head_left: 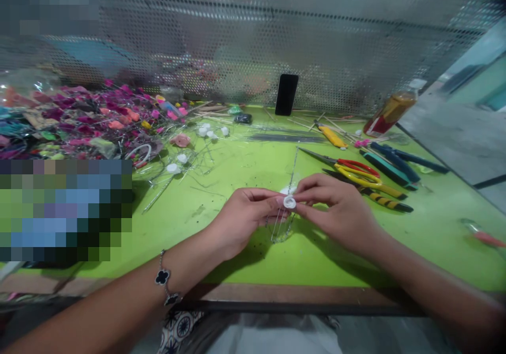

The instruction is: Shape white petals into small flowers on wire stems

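Observation:
Between my hands, above the green tabletop (pixel 221 256), is a small white rolled rosette (pixel 290 202), coiled like a flower bud. My left hand (pixel 253 214) pinches its left side between thumb and fingers. From the right, my right hand (pixel 336 209) presses thumb and fingertips against it. A thin twisted silvery wire (pixel 293 169) rises behind the rosette, and more wire loops hang below my fingers. Another bit of white shows behind the rosette, partly hidden by my right fingers.
Red-and-yellow-handled scissors (pixel 356 172), pliers (pixel 389 201) and a yellow cutter (pixel 332 135) lie to the right, near a bottle (pixel 391 109). A phone (pixel 286 95) leans on the mesh panel. Colourful scraps (pixel 98 114) pile up at left. Small white pieces (pixel 174 168) lie near wires.

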The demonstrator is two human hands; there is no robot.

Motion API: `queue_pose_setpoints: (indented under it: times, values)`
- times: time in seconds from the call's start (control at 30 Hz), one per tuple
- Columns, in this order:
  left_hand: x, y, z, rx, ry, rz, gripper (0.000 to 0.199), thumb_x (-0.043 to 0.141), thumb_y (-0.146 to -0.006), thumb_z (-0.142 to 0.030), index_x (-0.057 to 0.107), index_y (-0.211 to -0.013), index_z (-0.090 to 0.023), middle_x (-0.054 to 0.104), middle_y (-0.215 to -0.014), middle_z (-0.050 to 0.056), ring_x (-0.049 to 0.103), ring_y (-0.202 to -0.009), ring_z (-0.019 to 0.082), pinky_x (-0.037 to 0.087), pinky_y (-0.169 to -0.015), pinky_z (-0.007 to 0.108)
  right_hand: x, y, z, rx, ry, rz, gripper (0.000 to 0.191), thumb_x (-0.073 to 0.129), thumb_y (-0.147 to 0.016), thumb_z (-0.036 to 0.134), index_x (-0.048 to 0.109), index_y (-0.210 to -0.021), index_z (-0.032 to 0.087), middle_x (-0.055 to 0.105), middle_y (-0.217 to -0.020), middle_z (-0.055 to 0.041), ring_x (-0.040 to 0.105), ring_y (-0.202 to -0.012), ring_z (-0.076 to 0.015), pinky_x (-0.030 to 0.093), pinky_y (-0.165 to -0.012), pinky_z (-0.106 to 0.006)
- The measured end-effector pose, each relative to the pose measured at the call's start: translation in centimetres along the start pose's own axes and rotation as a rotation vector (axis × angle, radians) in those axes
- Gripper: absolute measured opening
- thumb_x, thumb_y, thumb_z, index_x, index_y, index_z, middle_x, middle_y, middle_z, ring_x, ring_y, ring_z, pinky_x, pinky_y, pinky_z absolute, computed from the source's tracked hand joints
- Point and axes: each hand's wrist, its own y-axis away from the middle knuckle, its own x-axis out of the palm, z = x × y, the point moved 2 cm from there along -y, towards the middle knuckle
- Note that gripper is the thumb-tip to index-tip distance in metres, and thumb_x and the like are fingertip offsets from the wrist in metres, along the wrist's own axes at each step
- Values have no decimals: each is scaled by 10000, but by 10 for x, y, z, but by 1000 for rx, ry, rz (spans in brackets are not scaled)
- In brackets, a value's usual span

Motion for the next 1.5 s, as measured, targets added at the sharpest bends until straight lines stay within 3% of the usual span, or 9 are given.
queue_pose_setpoints:
  times: [0.07, 0.17, 0.5, 0.77, 0.87, 1.07, 1.37, 1.43, 1.5]
  values:
    - [-1, 0, 1, -22, 22, -10, 323, 1046, -684, -295, 885, -913, -134, 856, -893, 91, 772, -797, 164, 623, -855, 312, 0, -1, -4, 103, -104, 22, 68, 853, -873, 266, 899, -924, 265, 824, -999, -70, 784, -810, -204, 671, -676, -301]
    - [-2, -1, 3, -28, 30, -32, 328, 1031, -715, -300, 880, -946, -122, 855, -916, 100, 774, -792, 162, 626, -841, 307, -1, -2, -10, 189, -230, 43, 181, 922, -822, 329, 897, -983, 250, 854, -1018, -79, 807, -828, -229, 689, -704, -318]
    - [3, 0, 1, 20, -6, -30, 294, 983, -768, -306, 900, -993, -136, 865, -941, 104, 779, -871, 183, 616, -923, 325, 0, -1, -5, 72, -72, -11, 106, 798, -895, 230, 903, -899, 248, 868, -923, -68, 813, -795, -224, 649, -675, -304]
    - [4, 2, 1, 64, -63, -24, 339, 1027, -692, -314, 908, -962, -147, 859, -877, 88, 763, -835, 182, 603, -894, 316, 0, 1, 1, 94, -29, 9, 136, 771, -909, 235, 902, -873, 238, 869, -933, -64, 804, -794, -196, 630, -713, -282]
    - [3, 3, 0, 47, -69, -21, 330, 1013, -721, -306, 906, -994, -154, 868, -920, 87, 772, -868, 182, 597, -907, 307, 0, -1, -2, 168, -67, 37, 137, 775, -904, 278, 903, -890, 235, 869, -938, -70, 800, -809, -211, 623, -722, -298]
    - [3, 2, -5, 6, 19, -4, 272, 980, -773, -272, 898, -992, -135, 867, -894, 92, 772, -837, 162, 594, -877, 289, 1, -7, -11, 415, -296, 120, 306, 920, -791, 475, 907, -913, 195, 796, -692, -56, 721, -642, -202, 581, -633, -308]
    - [-2, -1, -2, 28, -6, -10, 344, 1035, -667, -210, 895, -978, -162, 869, -926, 73, 775, -850, 171, 599, -881, 313, 5, -4, -21, 465, -482, 102, 414, 1005, -715, 455, 878, -1016, 201, 847, -864, -81, 756, -724, -204, 635, -689, -326]
    - [-6, -4, -5, 56, -70, -25, 310, 1013, -698, -222, 897, -978, -160, 865, -917, 74, 762, -811, 164, 595, -849, 311, 1, -5, -25, 409, -415, 106, 435, 971, -762, 485, 862, -1070, 199, 856, -953, -107, 785, -787, -238, 662, -729, -374]
    - [-11, -5, -9, 76, -176, -64, 256, 973, -753, -229, 894, -985, -155, 863, -918, 80, 754, -783, 160, 588, -813, 308, -9, -9, -26, 238, -208, 49, 409, 901, -864, 456, 839, -1186, 211, 846, -1110, -132, 796, -897, -268, 674, -800, -428]
